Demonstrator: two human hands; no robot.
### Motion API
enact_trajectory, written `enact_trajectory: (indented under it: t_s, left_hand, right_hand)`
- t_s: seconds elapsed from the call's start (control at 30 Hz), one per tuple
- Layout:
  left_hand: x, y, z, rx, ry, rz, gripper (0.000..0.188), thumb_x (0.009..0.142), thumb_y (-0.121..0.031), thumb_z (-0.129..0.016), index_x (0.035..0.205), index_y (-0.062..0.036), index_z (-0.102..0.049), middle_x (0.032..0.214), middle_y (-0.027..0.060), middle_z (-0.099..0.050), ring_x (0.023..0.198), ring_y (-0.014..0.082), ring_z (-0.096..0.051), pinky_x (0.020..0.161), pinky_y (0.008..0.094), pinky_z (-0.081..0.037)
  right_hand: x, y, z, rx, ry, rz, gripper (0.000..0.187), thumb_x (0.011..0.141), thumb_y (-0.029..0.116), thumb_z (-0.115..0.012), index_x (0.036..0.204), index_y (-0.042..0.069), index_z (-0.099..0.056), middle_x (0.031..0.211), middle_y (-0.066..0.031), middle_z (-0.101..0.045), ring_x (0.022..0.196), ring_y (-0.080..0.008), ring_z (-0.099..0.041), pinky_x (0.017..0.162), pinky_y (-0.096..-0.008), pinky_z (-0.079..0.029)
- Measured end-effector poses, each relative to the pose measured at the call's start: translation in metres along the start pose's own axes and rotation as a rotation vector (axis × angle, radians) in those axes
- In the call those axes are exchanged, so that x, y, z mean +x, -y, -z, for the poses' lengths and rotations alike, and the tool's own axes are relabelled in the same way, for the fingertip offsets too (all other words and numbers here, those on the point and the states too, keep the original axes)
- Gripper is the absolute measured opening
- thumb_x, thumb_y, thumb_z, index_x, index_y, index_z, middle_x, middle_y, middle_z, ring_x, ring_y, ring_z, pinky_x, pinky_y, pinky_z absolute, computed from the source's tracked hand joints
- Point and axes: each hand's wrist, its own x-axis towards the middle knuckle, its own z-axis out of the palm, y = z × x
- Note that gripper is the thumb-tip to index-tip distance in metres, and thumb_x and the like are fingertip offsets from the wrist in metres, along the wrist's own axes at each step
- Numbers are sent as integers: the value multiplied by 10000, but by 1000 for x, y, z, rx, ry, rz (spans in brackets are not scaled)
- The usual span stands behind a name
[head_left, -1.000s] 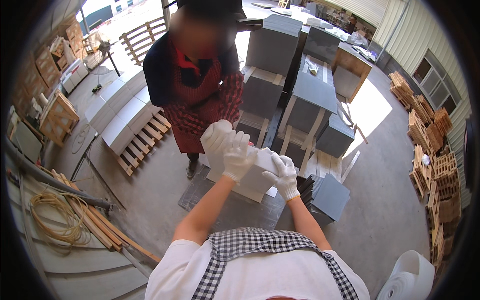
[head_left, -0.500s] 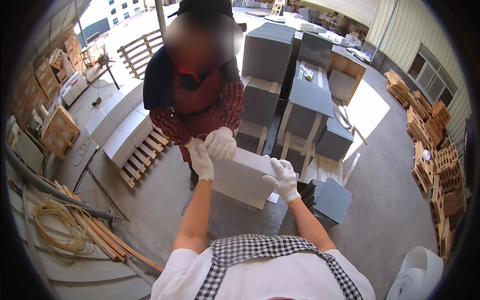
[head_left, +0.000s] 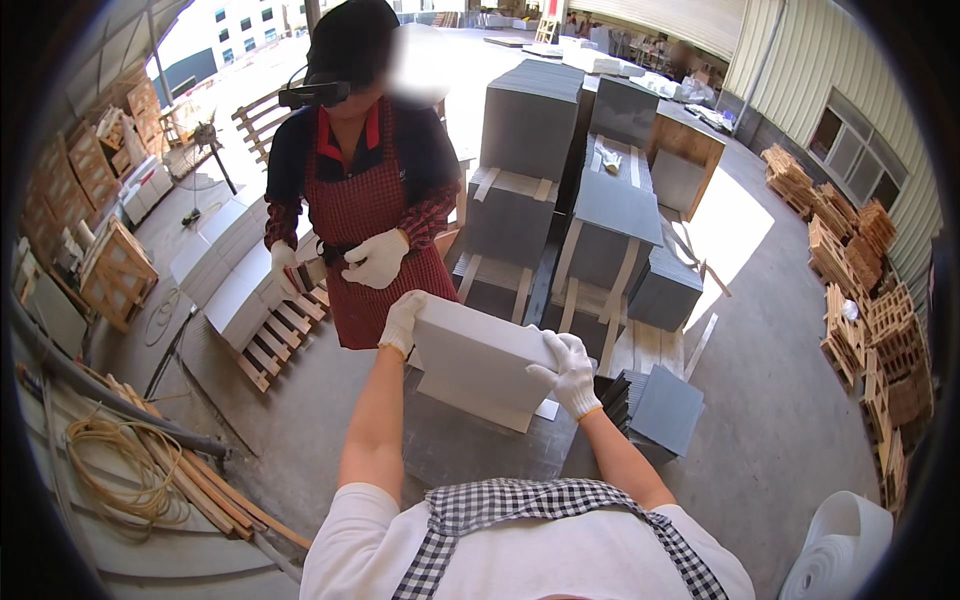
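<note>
A white rectangular block [head_left: 475, 355] stands on edge on a dark grey flat surface [head_left: 470, 440] in front of me. My left hand [head_left: 402, 322], in a white knit glove, grips its upper left corner. My right hand [head_left: 566, 372], gloved alike, holds the right end, fingers over the top edge and side. A white sheet hangs down the block's near face to the surface, and a small white piece [head_left: 547, 409] pokes out by its lower right corner. Across from me stands a co-worker in a red checked apron [head_left: 375, 312]; their gloved hands [head_left: 376, 260] are off the block.
Dark grey slab stacks [head_left: 530, 125] rise behind the block, and grey tiles [head_left: 665, 405] lean beyond my right hand. White boxes sit on a pallet [head_left: 265, 340] at left. Planks and a coiled hose [head_left: 125, 465] lie lower left; a white foam roll [head_left: 840, 550] stands lower right.
The co-worker has let go of the block, straightened up and drawn both hands back toward their waist. My left hand has moved up onto the block's corner; my right hand stays on its end.
</note>
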Motion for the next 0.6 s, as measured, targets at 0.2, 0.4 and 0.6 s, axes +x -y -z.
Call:
enact_trajectory:
  t_s: [0.2,0.4,0.6]
  left_hand:
    - [0,4,-16,-3,-53,-5,177,909,-217,-629,983,-71,-695,880,-11,-635,810,123,-583,753,300,-484]
    - [8,11,-9,-83,-36,28,173,910,-208,-629,982,-63,-692,893,-7,-646,821,122,-595,765,300,-494]
    - [-4,-2,-27,-58,-44,21,168,907,-198,-641,986,-58,-691,884,-3,-651,808,125,-607,757,302,-500]
  right_hand:
    - [-9,-4,-11,252,-148,-140,1012,703,373,-891,1508,54,-367,1337,-175,-530,1241,-343,-520,1074,-426,-430]
    - [-20,-17,-31,321,-263,-207,1261,686,292,-923,1602,110,-75,1491,-207,-438,1363,-309,-462,1109,-408,-407]
    - [-29,-40,-44,491,-162,-215,1221,729,274,-897,1580,16,-60,1483,-236,-444,1362,-329,-471,1107,-395,-402]
